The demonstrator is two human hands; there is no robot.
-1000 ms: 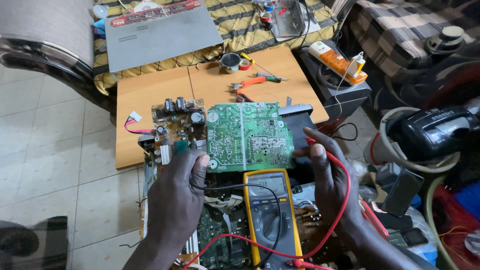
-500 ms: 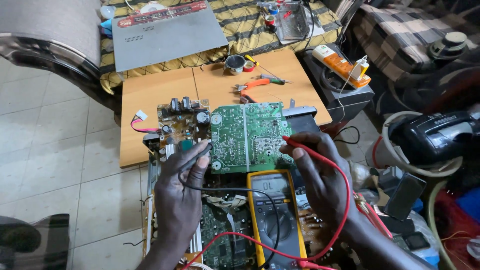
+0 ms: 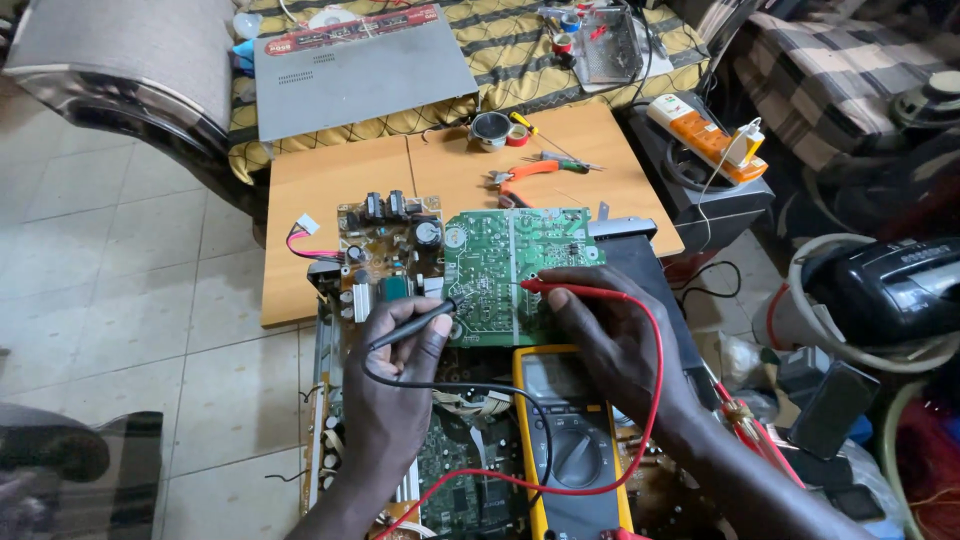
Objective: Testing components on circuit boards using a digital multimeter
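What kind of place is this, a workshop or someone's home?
It looks like a home corner used for electronics repair. A yellow multimeter lies by the green circuit board, which both hands probe, orange pliers lie on the wooden board, and a tiled floor and cushioned seat surround them.

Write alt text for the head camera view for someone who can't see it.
Two hands press multimeter probes onto a green circuit board: the left hand holds the black probe, the right hand the red probe. A yellow multimeter lies between the wrists, with orange-handled pliers on the wooden table behind.
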